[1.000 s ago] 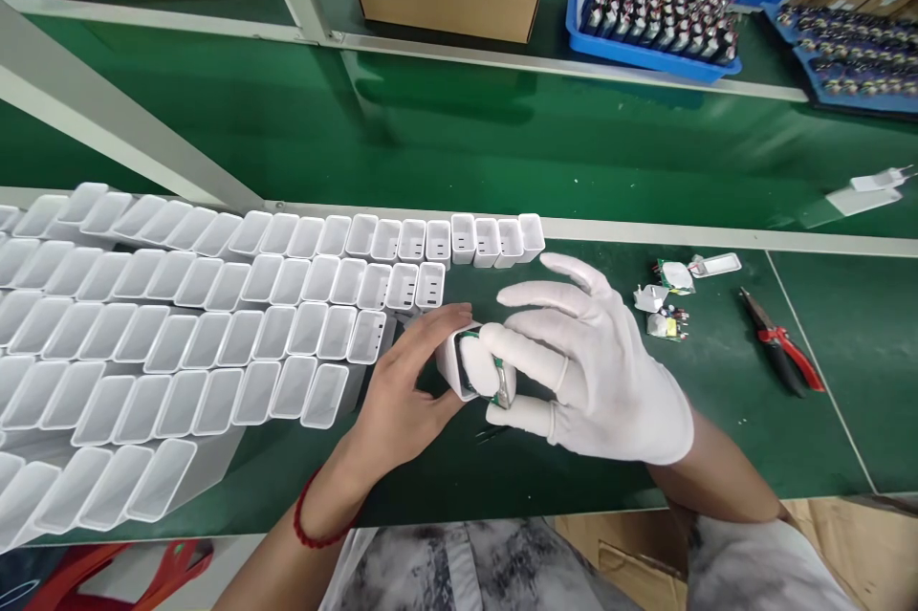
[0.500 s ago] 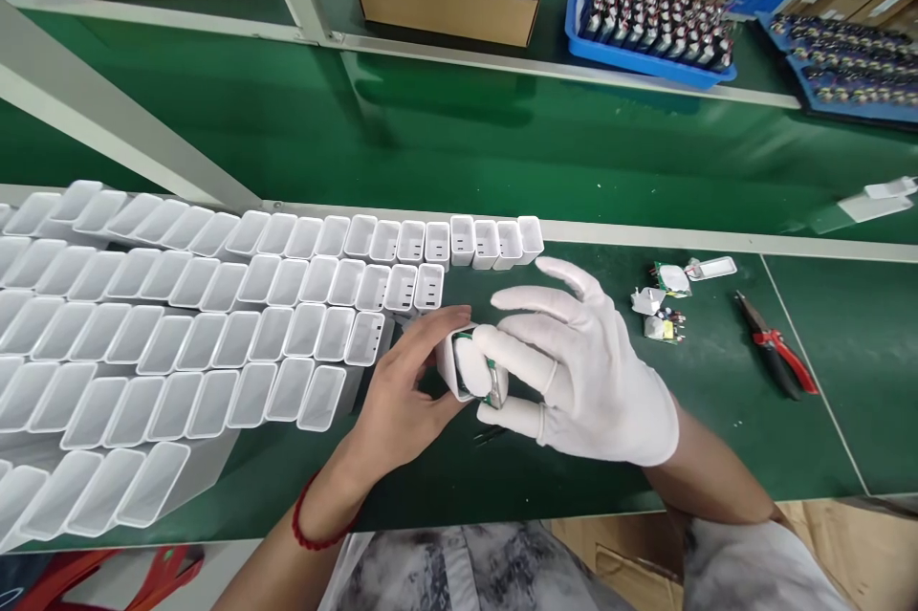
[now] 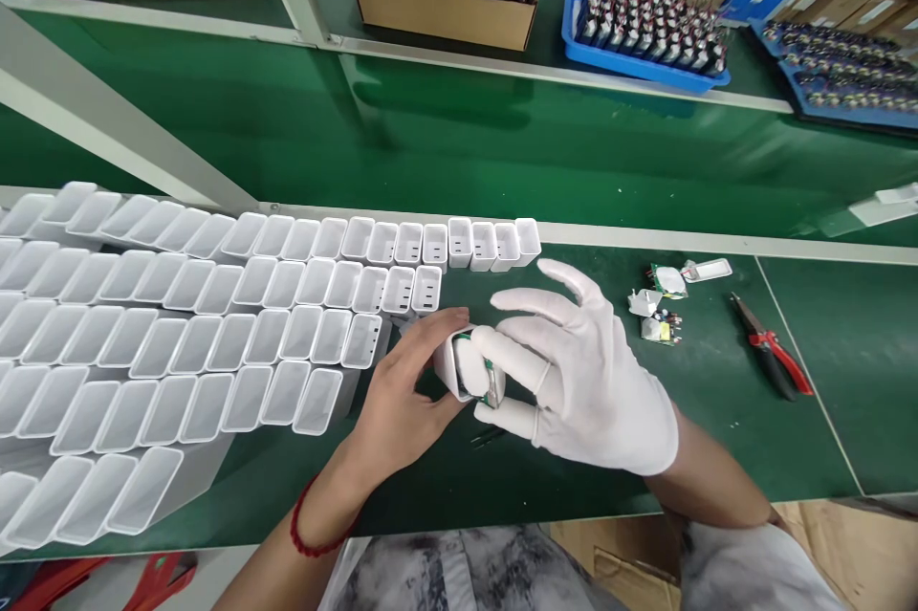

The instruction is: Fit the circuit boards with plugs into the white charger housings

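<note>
My left hand [image 3: 402,389], bare with a red bracelet at the wrist, is closed round a small white plastic case [image 3: 446,366], its mouth tilted to the right. A circuit board [image 3: 471,368] with a round white part on it sits at the mouth of the case, partly inside. My right hand [image 3: 584,381], in a white glove, grips the board's outer edge between index finger and thumb, its other fingers stretched out. How deep the board goes is hidden by the case. Dark thin tips of a tool [image 3: 488,437] show on the bench below the hands.
Rows of white open cases [image 3: 248,343] stand to the left. On the right lie loose circuit boards [image 3: 666,282] and red-handled pliers [image 3: 775,348]. The shelf above carries a cardboard box [image 3: 445,7], a blue tray [image 3: 638,66] of wired parts and another blue tray [image 3: 807,95].
The view has shifted a little, moving the bench items slightly left. Both hands keep the same hold on the case and the board, with hardly any visible movement.
</note>
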Demonstrator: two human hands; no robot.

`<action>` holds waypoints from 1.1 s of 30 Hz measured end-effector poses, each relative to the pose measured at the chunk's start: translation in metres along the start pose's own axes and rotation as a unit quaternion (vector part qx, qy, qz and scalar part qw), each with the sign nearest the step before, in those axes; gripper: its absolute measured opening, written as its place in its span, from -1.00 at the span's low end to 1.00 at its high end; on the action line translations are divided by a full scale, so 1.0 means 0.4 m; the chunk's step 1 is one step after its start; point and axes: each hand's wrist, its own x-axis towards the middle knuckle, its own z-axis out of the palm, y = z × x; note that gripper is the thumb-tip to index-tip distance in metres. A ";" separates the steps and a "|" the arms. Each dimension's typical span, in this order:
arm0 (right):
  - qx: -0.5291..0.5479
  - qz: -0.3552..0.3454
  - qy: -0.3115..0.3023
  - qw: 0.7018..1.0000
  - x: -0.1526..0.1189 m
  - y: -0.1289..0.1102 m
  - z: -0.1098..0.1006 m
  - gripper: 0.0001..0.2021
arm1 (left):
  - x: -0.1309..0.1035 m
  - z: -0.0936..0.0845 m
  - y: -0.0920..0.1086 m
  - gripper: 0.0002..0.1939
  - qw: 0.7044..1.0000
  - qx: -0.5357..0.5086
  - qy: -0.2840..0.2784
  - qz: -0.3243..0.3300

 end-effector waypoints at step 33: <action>0.483 0.251 -0.213 0.811 -0.124 -0.027 0.151 -0.52 | -0.100 0.021 0.011 -0.60 0.981 -0.114 -0.075 -0.141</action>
